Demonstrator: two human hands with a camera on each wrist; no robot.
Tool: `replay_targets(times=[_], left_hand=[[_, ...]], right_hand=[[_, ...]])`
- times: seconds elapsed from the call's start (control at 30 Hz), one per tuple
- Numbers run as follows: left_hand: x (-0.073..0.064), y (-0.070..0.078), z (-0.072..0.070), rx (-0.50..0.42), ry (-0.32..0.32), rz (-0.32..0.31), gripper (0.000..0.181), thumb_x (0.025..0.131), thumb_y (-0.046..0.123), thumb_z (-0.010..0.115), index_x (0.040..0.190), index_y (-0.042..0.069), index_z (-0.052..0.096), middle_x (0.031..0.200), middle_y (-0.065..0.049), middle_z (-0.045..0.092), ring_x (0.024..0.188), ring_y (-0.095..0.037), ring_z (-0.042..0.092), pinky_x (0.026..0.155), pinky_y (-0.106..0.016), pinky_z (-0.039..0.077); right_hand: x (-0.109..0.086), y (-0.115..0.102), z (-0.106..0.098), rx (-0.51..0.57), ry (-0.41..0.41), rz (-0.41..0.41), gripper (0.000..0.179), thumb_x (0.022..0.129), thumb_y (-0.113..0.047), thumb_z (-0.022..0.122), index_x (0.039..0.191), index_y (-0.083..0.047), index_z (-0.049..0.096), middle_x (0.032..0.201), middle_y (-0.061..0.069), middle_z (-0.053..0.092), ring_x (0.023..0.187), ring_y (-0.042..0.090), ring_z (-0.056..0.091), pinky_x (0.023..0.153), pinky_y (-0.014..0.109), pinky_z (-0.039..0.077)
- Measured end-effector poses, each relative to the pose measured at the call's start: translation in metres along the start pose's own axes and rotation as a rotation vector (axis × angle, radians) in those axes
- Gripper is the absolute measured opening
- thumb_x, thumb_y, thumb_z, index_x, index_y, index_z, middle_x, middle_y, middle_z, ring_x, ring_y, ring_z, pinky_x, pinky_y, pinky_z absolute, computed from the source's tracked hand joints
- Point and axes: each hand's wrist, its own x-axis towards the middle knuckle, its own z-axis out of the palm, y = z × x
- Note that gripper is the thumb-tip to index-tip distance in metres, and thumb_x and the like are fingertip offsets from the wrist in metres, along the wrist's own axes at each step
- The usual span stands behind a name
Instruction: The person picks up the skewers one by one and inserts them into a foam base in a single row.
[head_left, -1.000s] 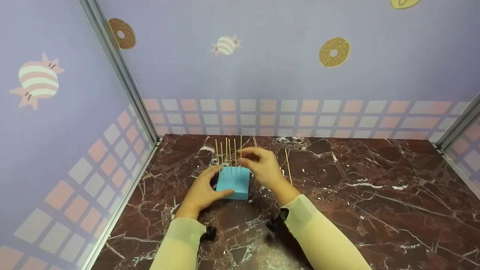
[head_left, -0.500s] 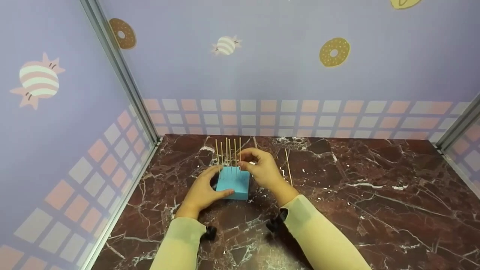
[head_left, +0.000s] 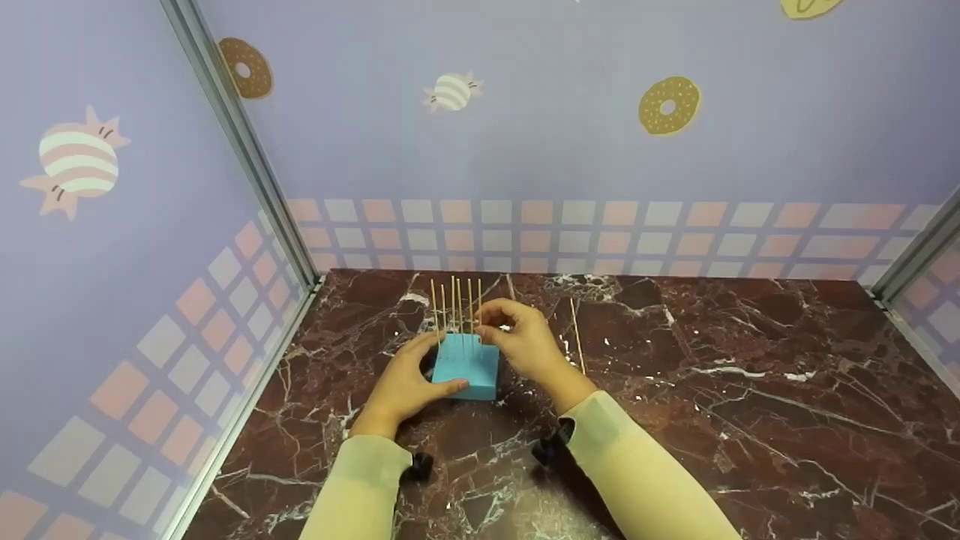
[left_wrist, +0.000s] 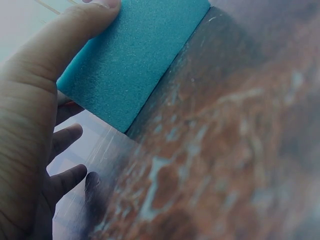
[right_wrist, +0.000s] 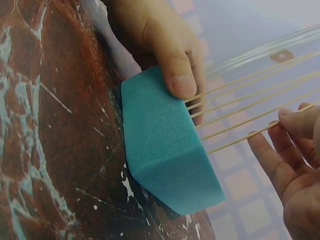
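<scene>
A blue foam block [head_left: 466, 369] lies on the dark red marbled table, with several thin wooden skewers [head_left: 453, 307] standing upright in its top. My left hand [head_left: 409, 379] grips the block from the left, thumb on the near side and fingers round the far left corner. In the left wrist view its thumb [left_wrist: 65, 37] lies over the edge of the block [left_wrist: 135, 55]. My right hand [head_left: 525, 334] pinches the rightmost skewer [right_wrist: 235, 142] between thumb and fingertips, above the block. The lower end of that skewer meets the foam in the right wrist view.
One more skewer [head_left: 576, 334] lies on the table [head_left: 712, 420] just right of my right hand. Small white bits are scattered round the block. A patterned wall [head_left: 570, 150] stands behind, and another panel [head_left: 150, 300] with a metal post rises at the left.
The skewer in my right hand has gone lower, its top dropping and shifting slightly left, and the right hand has come down a little with it. The left hand and block have stayed put.
</scene>
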Motion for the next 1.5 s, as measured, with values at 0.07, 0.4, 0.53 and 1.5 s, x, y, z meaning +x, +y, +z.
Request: replay_targets(times=[0.07,0.4,0.53,1.5], left_hand=[[0.000,-0.001,0.000,0.005,0.001,-0.002,0.107,0.083,0.062,0.098,0.168,0.013,0.056,0.178,-0.013,0.050,0.169,-0.043,0.041,0.137,-0.070,0.035],[0.000,-0.002,0.000,0.005,0.005,0.007,0.107,0.083,0.061,0.098,0.167,0.011,0.056,0.178,-0.015,0.050,0.168,-0.044,0.042,0.138,-0.070,0.035],[-0.001,-0.002,0.000,0.002,0.007,0.006,0.107,0.083,0.061,0.099,0.167,0.011,0.056,0.178,-0.015,0.050,0.168,-0.045,0.042,0.138,-0.070,0.035],[-0.002,0.001,0.000,0.007,-0.011,-0.030,0.110,0.081,0.063,0.099,0.171,0.017,0.053,0.181,-0.012,0.045,0.171,-0.043,0.037,0.139,-0.070,0.030]], right_hand=[[0.000,0.002,0.001,-0.013,0.002,-0.015,0.015,0.100,0.007,0.079,0.112,-0.002,0.079,0.105,0.025,0.080,0.088,0.025,0.079,0.081,0.027,0.068],[0.000,0.003,0.004,-0.083,-0.001,-0.064,0.014,0.099,0.007,0.080,0.109,-0.002,0.077,0.102,0.018,0.080,0.090,0.024,0.078,0.084,0.038,0.071],[0.001,0.003,0.003,-0.085,-0.005,-0.055,0.013,0.099,0.006,0.080,0.109,-0.002,0.078,0.102,0.018,0.080,0.090,0.022,0.077,0.085,0.038,0.071],[0.009,-0.021,-0.055,0.031,0.204,0.083,0.029,0.107,-0.010,0.073,0.133,0.001,0.077,0.115,0.026,0.079,0.086,0.014,0.076,0.074,0.026,0.067]])
